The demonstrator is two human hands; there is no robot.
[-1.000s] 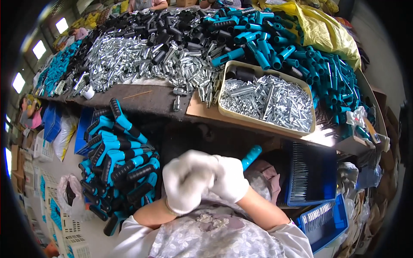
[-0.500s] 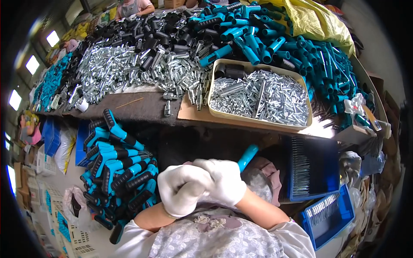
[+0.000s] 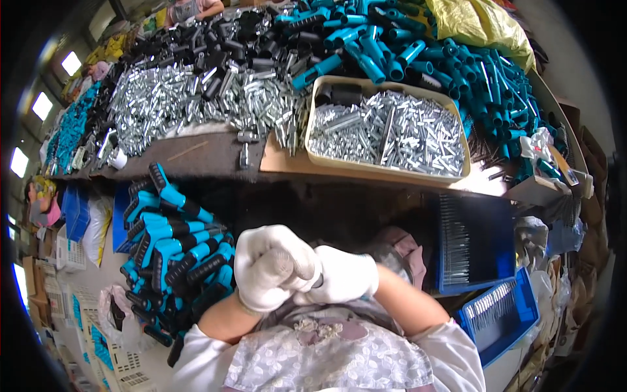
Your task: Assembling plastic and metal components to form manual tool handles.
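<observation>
A small dark piece [image 3: 318, 281] shows where the curled left hand [image 3: 273, 269] and right hand [image 3: 345, 274] meet, gripped between them; the rest is hidden, its shape and tilt unclear. Just beside the left hand, teal-and-black handles [image 3: 179, 268] with ribbed grips lie heaped at mixed angles.

Heaps of silver fittings [image 3: 153, 98], black sleeves [image 3: 228, 44] and teal tubes [image 3: 460, 75] crowd the bench [image 3: 219, 160] before us, a thin stick [image 3: 187, 151] and a cream tray [image 3: 385, 169] of metal pins [image 3: 424, 134] along its front edge
</observation>
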